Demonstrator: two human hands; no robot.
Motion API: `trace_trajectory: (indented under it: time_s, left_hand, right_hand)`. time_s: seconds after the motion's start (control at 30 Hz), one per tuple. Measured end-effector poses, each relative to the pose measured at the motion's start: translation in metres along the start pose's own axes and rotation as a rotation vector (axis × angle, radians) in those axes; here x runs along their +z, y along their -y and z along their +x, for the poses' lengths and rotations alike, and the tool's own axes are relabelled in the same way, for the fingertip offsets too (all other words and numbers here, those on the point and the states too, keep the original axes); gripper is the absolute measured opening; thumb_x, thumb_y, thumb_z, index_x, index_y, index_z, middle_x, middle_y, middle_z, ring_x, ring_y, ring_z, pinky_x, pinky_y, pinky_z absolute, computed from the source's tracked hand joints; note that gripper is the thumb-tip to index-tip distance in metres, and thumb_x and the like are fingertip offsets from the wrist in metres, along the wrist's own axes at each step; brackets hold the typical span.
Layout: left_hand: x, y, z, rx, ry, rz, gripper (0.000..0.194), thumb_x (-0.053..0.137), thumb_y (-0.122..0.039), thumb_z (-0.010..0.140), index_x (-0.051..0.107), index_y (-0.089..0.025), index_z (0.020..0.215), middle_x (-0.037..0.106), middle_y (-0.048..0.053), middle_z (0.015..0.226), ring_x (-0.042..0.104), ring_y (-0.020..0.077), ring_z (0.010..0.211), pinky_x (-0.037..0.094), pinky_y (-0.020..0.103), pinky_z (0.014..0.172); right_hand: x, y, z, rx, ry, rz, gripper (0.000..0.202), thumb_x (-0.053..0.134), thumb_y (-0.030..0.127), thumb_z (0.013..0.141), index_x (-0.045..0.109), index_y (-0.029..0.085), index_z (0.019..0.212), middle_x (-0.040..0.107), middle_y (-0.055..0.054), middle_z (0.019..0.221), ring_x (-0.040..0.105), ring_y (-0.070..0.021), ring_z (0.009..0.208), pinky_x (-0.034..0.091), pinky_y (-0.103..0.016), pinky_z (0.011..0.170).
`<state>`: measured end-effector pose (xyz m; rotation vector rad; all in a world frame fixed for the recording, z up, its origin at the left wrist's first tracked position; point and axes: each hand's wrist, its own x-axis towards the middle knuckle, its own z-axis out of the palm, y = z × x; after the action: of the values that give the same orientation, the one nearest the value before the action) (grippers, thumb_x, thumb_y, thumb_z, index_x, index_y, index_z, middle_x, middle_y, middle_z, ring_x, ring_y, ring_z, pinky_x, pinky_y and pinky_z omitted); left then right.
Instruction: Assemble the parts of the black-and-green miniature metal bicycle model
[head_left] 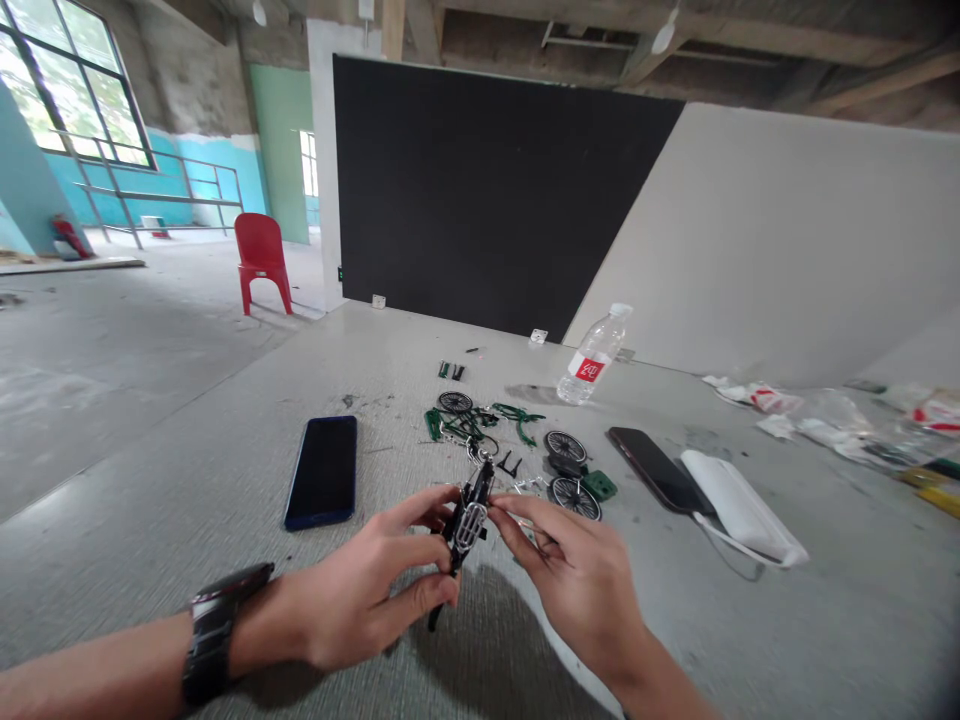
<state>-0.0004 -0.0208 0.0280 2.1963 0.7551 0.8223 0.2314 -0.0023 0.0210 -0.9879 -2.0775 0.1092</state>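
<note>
While loose wheels are lying just beyond it, the right hand is joining the left hand in pinching a small black model part between the fingertips.

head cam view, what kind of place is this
Probably an unfinished or stripped-out industrial hall used as a makeshift workspace: bare timber ceiling beams, rough concrete walls by a big factory-style window, and one red plastic chair on an open floor. Both hands hold a small black part.
</note>
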Motion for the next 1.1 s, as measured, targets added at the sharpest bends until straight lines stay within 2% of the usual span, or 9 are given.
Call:
trace_trajectory:
  time_s: [0.13, 0.23, 0.3, 0.4, 0.57, 0.67, 0.77, 0.87, 1.1]
  left_hand:
    - [0.001, -0.001, 0.000, -0.004, -0.005, 0.025, 0.022, 0.051, -0.023, 0.096, 0.066, -0.015, 0.082, 0.053, 0.014, 0.131, 0.056, 0.0250, 0.117, 0.049, 0.037, 0.097]
    - [0.002, 0.001, -0.001, 0.003, -0.004, 0.059, 0.022, 0.052, -0.024, 0.095, 0.066, -0.016, 0.082, 0.055, 0.014, 0.129, 0.053, 0.0271, 0.122, 0.049, 0.038, 0.098]
    - [0.002, 0.003, -0.001, 0.022, 0.004, 0.104, 0.019, 0.051, -0.022, 0.095, 0.066, -0.016, 0.084, 0.053, 0.015, 0.133, 0.049, 0.0286, 0.129, 0.049, 0.039, 0.100]
    - [0.001, 0.007, -0.002, 0.092, 0.029, 0.217, 0.015, 0.051, -0.019, 0.094, 0.065, -0.015, 0.089, 0.045, 0.018, 0.143, 0.045, 0.0309, 0.132, 0.048, 0.043, 0.102]
    - [-0.001, 0.012, -0.002, 0.189, 0.030, 0.370, 0.012, 0.053, -0.016, 0.091, 0.064, -0.014, 0.089, 0.042, 0.020, 0.146, 0.048, 0.0342, 0.129, 0.046, 0.049, 0.103]
    - [-0.001, 0.014, -0.001, 0.194, 0.034, 0.398, 0.011, 0.054, -0.017, 0.090, 0.064, -0.014, 0.088, 0.042, 0.020, 0.147, 0.048, 0.0345, 0.129, 0.045, 0.050, 0.104]
    - [0.000, 0.015, -0.001, 0.202, 0.031, 0.401, 0.011, 0.054, -0.016, 0.089, 0.065, -0.014, 0.089, 0.043, 0.019, 0.147, 0.049, 0.0332, 0.129, 0.044, 0.050, 0.105]
    - [0.000, 0.015, 0.000, 0.214, 0.026, 0.400, 0.012, 0.053, -0.016, 0.089, 0.065, -0.015, 0.089, 0.044, 0.018, 0.147, 0.049, 0.0326, 0.129, 0.044, 0.051, 0.104]
    - [0.000, 0.016, 0.001, 0.210, 0.017, 0.381, 0.011, 0.054, -0.017, 0.088, 0.065, -0.015, 0.089, 0.042, 0.018, 0.149, 0.051, 0.0334, 0.127, 0.045, 0.051, 0.103]
  right_hand:
    - [-0.002, -0.001, 0.000, -0.047, 0.039, -0.035, 0.018, 0.054, 0.024, 0.096, 0.071, 0.022, 0.102, 0.077, -0.004, 0.096, 0.073, -0.0163, 0.079, 0.059, -0.026, 0.069]
    - [-0.005, 0.002, 0.003, 0.028, 0.054, -0.034, 0.019, 0.055, 0.030, 0.095, 0.072, 0.021, 0.097, 0.077, -0.004, 0.087, 0.070, -0.0145, 0.066, 0.057, -0.024, 0.060]
    - [-0.008, 0.004, 0.007, 0.089, 0.096, -0.025, 0.022, 0.055, 0.034, 0.095, 0.073, 0.021, 0.094, 0.074, -0.002, 0.073, 0.064, -0.0126, 0.054, 0.051, -0.023, 0.050]
    - [-0.011, 0.004, 0.012, 0.101, 0.183, -0.003, 0.027, 0.053, 0.035, 0.095, 0.074, 0.021, 0.091, 0.065, 0.001, 0.057, 0.053, -0.0109, 0.045, 0.042, -0.023, 0.042]
    - [-0.015, 0.002, 0.012, 0.107, 0.267, 0.060, 0.031, 0.049, 0.034, 0.096, 0.075, 0.019, 0.087, 0.059, 0.001, 0.054, 0.045, -0.0101, 0.045, 0.033, -0.023, 0.041]
    - [-0.014, 0.000, 0.010, 0.113, 0.260, 0.055, 0.031, 0.051, 0.035, 0.095, 0.071, 0.018, 0.079, 0.051, 0.003, 0.052, 0.040, -0.0097, 0.045, 0.030, -0.023, 0.042]
    - [-0.011, -0.001, 0.008, 0.134, 0.242, 0.049, 0.034, 0.054, 0.035, 0.092, 0.060, 0.019, 0.062, 0.037, 0.006, 0.050, 0.032, -0.0093, 0.046, 0.028, -0.023, 0.044]
    - [-0.008, -0.001, 0.006, 0.169, 0.218, 0.053, 0.038, 0.055, 0.035, 0.091, 0.051, 0.020, 0.056, 0.027, 0.007, 0.050, 0.027, -0.0094, 0.047, 0.026, -0.024, 0.044]
    - [-0.005, 0.002, 0.006, 0.309, 0.168, 0.181, 0.022, 0.060, 0.031, 0.083, 0.064, 0.020, 0.064, 0.027, 0.008, 0.050, 0.026, -0.0102, 0.047, 0.024, -0.023, 0.044]
